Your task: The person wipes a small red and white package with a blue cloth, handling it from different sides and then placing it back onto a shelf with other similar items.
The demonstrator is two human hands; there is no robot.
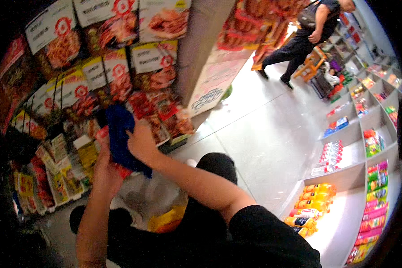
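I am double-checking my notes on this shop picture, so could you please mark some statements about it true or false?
1. The right hand touches a blue cloth. True.
2. The left hand is empty. False: it holds a red item, partly covered by the cloth.
3. Orange bottles are in a shelf compartment at the lower right. True.
4. The person in dark clothes at the upper right is sitting. False: that person is upright, on their feet.
5. The floor is bright red. False: it is pale grey.
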